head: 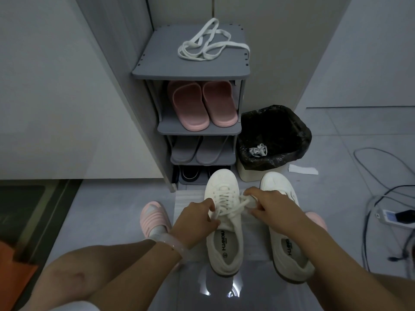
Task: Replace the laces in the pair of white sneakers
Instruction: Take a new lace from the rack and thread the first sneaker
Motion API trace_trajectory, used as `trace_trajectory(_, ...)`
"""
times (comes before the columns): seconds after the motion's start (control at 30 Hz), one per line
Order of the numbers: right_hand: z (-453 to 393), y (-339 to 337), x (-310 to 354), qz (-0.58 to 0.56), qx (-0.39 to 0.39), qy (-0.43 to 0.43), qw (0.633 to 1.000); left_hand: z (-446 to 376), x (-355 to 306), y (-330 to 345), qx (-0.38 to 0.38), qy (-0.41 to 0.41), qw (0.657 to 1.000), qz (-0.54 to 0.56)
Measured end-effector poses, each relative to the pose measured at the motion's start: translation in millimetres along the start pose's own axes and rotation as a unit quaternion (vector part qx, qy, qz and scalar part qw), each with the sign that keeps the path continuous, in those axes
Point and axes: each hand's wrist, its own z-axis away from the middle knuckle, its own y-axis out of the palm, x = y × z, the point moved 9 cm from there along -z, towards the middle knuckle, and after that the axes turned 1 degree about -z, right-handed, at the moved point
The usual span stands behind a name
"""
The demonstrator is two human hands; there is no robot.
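Pinching the lace ends (238, 204) of the left white sneaker (224, 223), left hand (194, 217) and right hand (272, 206) were both closed on them.

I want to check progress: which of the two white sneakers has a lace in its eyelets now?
The left sneaker has one; both hands, left and right, grip its lace. The right sneaker shows none where visible, though the right hand covers part.

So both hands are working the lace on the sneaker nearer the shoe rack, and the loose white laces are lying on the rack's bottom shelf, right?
Not quite. The loose white laces lie on the top of the shoe rack, not its bottom shelf, as the head view shows. The rest holds: the left hand and right hand both pinch the lace on the sneaker nearer the rack.
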Motion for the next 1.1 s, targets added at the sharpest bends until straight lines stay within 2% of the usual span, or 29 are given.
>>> trace_trajectory(0.1,-1,10,5,0.024,0.002,-0.005,1.0,2,-13,2,-0.03,0.045,0.996,-0.069)
trace_trajectory(0.3,1,18,1,0.046,-0.045,0.053,0.996,-3,-28,8,-0.053,0.103,0.986,-0.122)
trace_trajectory(0.4,1,15,2,0.019,-0.056,0.03,0.998,-6,-33,6,-0.073,0.128,0.979,-0.144)
trace_trajectory(0.53,-1,36,22,0.107,-0.02,-0.042,0.993,-4,-37,-3,-0.105,0.139,0.98,-0.099)
trace_trajectory(0.63,-1,37,29,0.128,-0.022,-0.069,0.989,-2,-41,-18,-0.109,0.122,0.986,0.026)
trace_trajectory(0.7,0,24,32,0.106,-0.026,-0.077,0.991,-2,-46,-26,-0.079,0.136,0.983,0.092)
trace_trajectory(0.77,4,6,41,0.094,-0.031,-0.084,0.992,-2,-47,-37,-0.049,0.143,0.982,0.109)
trace_trajectory(0.8,10,3,46,0.071,-0.005,-0.093,0.993,0,-47,-42,-0.031,0.149,0.982,0.109)
trace_trajectory(0.83,17,7,52,0.036,0.057,-0.098,0.993,2,-47,-44,0.004,0.157,0.982,0.103)
trace_trajectory(0.9,42,27,65,-0.029,0.217,-0.112,0.969,13,-45,-29,0.153,0.175,0.97,0.068)
trace_trajectory(0.93,55,36,73,-0.024,0.275,-0.138,0.951,24,-43,-15,0.252,0.175,0.95,0.062)
trace_trajectory(0.97,66,44,78,-0.007,0.313,-0.167,0.935,36,-40,-2,0.339,0.164,0.924,0.069)
trace_trajectory(1.0,72,51,80,0.006,0.332,-0.187,0.925,44,-36,7,0.39,0.152,0.905,0.076)
trace_trajectory(1.03,71,53,79,0.01,0.332,-0.183,0.925,44,-33,9,0.396,0.142,0.903,0.084)
trace_trajectory(1.07,62,51,73,0.004,0.303,-0.161,0.939,39,-30,6,0.367,0.13,0.916,0.098)
trace_trajectory(1.1,48,43,64,0.002,0.241,-0.134,0.961,28,-26,-1,0.307,0.108,0.937,0.123)
